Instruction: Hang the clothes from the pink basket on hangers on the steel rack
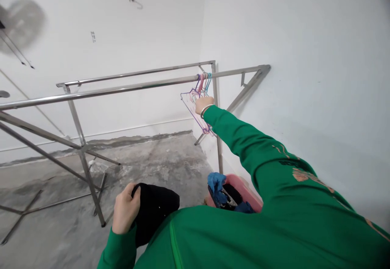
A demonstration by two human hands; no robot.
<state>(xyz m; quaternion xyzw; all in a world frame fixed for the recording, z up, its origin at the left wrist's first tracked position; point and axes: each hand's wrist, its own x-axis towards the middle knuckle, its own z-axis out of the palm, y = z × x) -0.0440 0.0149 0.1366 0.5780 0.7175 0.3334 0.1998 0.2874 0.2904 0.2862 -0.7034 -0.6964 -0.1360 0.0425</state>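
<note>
My right hand reaches up to a bunch of thin coloured hangers hanging from the front rail of a steel clothes rack. Its fingers close around the hangers, and a purple hanger tilts out beside it. A metal bangle circles that wrist. Low in the view, my left hand grips a black cloth garment against my green sleeved body. The lower part of the garment is hidden behind my torso.
A pink basket holding blue cloth and dark items stands by the right wall, under my arm. The rack's splayed steel legs stand on a rough concrete floor. White walls meet in the corner behind it.
</note>
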